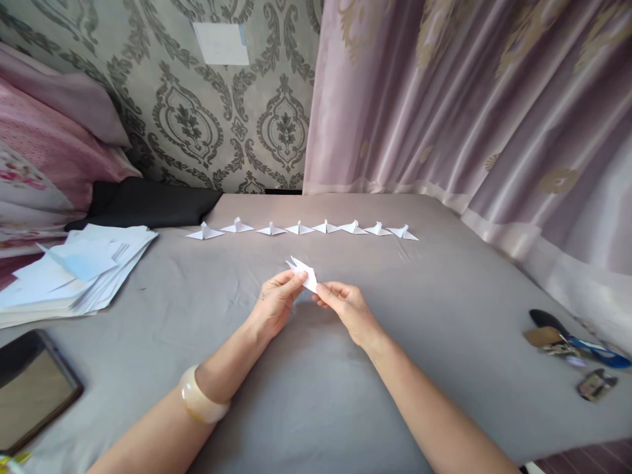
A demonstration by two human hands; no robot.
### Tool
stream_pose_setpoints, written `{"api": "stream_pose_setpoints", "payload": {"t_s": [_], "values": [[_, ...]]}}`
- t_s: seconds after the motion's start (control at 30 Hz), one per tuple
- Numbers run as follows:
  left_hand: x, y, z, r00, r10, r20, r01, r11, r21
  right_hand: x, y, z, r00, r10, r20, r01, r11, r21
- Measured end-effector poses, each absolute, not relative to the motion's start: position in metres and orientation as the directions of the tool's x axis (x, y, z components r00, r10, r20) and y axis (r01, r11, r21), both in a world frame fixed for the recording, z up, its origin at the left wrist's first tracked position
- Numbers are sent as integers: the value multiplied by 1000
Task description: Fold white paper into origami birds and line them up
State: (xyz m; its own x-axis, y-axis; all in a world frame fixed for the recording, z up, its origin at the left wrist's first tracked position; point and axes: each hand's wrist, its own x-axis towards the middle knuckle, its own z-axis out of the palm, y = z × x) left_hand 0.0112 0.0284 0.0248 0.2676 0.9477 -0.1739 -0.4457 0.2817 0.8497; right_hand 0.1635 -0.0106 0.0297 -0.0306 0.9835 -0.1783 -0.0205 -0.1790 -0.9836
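Observation:
A small folded white paper crane [305,272] is held between my two hands above the grey cloth [316,382], its pointed tips upward and to the left. My left hand [277,297] pinches its lower left side, thumb on top. At the crane's lower right corner, my right hand [345,304] has thumb and fingers closed on the paper edge. Beyond my hands, several finished white paper cranes [299,228] stand in a row across the cloth, wings spread.
To the left lie a stack of white papers [106,283], a dark tablet-like device [37,388] and a folded black cloth [148,203]. Keys and small items [557,342] sit at the right. A patterned wall [237,125] and pink curtain [395,99] bound the back.

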Motion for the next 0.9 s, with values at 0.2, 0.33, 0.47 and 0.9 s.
{"api": "stream_pose_setpoints", "payload": {"t_s": [0.2, 0.33, 0.47, 0.9], "values": [[11, 26, 24, 210, 955, -210, -360, 275, 892, 164, -8, 21, -1, 996, -84, 168, -83, -982], [11, 26, 22, 182, 945, -271, -334, 319, 887, 164, -6, 13, 50, 995, 87, 320, 67, -945], [12, 25, 21, 299, 932, -204, -411, 319, 854, 161, -6, 7, 58, 956, 287, 439, 233, -868], [14, 20, 22, 175, 985, 2, -238, 40, 970, 165, -12, 34, 104, 876, 470, 441, 383, -812]]}}
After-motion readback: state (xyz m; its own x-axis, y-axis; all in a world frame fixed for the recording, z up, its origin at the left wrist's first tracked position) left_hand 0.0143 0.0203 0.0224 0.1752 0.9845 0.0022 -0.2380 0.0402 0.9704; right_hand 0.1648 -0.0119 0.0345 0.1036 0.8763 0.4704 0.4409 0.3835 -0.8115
